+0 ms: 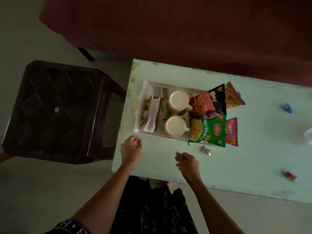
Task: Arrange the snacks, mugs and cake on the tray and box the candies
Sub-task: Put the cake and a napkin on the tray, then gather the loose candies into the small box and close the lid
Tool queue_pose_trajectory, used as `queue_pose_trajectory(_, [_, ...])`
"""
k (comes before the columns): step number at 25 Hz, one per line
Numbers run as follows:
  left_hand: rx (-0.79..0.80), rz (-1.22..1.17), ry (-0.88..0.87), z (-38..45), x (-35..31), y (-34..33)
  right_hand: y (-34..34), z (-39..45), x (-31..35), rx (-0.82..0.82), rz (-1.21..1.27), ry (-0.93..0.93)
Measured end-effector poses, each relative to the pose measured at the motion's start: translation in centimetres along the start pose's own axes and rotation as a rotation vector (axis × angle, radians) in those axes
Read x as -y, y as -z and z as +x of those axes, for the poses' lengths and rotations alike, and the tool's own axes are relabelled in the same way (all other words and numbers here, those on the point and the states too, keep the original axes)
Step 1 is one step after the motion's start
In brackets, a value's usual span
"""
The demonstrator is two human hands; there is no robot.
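Both bare forearms reach forward over the pale green desk (236, 162). The left hand (130, 149) hovers just short of the tray's near rim, fingers loosely curled, grip empty. The right hand (187, 163) hangs palm down, fingers half bent, holding nothing. A wrapped candy (206, 150) lies just beyond it. On the white tray (146, 85) sit the cake slice (152, 114), two cream mugs (176, 116) and snack packets (208, 130).

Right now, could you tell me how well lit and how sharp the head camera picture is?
The head view is dim and underexposed; the sofa and stool are nearly black. The tray and snack packets read clearly, while the candies at the right edge are blurred. Wide-angle distortion bends the table edges.
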State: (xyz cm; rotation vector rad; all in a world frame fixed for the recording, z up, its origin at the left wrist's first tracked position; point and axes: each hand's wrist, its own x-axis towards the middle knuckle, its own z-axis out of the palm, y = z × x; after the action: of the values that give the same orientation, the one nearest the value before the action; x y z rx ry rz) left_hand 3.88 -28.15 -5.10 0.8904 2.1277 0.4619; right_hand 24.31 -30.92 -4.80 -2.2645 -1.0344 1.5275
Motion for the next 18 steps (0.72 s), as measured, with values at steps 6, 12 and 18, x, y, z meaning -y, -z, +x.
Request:
queue_pose_trajectory(6, [-0.026, 0.185, 0.143, 1.1, 0.4, -0.4, 12.3, 2.5, -7.0, -0.176, 0.461, -0.396])
queue_pose_trajectory(12, [-0.117, 0.357, 0.167, 7.2, -3.4, -1.1, 18.7, 11.1, -4.1, -0.207, 0.623, -0.345])
queue_pose_trajectory(18, [-0.156, 0.102, 0.206, 12.5, -5.0, -1.2, 18.4, 17.1, -1.8, 0.212, 0.719, -0.315])
